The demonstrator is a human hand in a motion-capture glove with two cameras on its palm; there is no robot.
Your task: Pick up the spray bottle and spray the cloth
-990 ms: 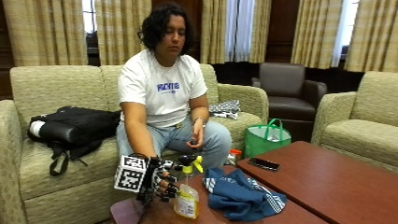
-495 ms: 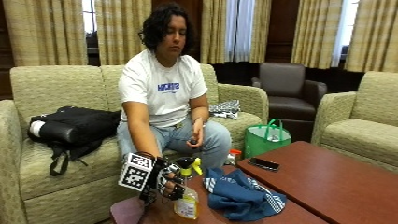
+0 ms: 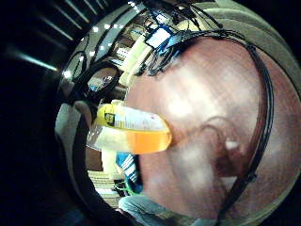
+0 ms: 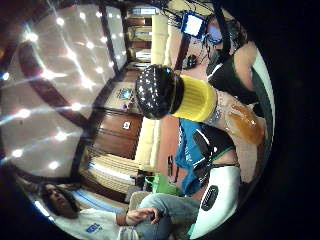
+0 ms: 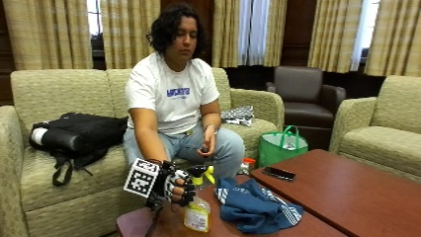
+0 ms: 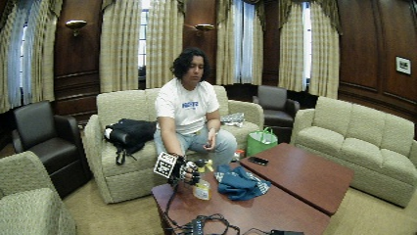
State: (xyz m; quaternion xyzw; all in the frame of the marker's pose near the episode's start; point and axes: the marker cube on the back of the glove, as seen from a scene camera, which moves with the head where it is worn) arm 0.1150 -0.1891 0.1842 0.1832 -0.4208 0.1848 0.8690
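A wooden table point(image 5: 342, 187) in a curtained lounge (sofas around). One spray bottle point(image 5: 196, 210) stands gripped at the neck by the right hand point(image 5: 178, 183); one blue cloth point(image 5: 255, 207) lies just beside.

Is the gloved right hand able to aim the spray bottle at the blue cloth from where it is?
Probably yes: the right hand grips the spray bottle, and the blue cloth lies beside it, nothing between.

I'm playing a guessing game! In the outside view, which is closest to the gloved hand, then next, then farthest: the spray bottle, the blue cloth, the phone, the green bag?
1. Spray bottle: in the gloved right hand, on the table.
2. Blue cloth: right beside the bottle on the table.
3. Phone: past the cloth, on the other table.
4. Green bag: on the floor behind the phone.
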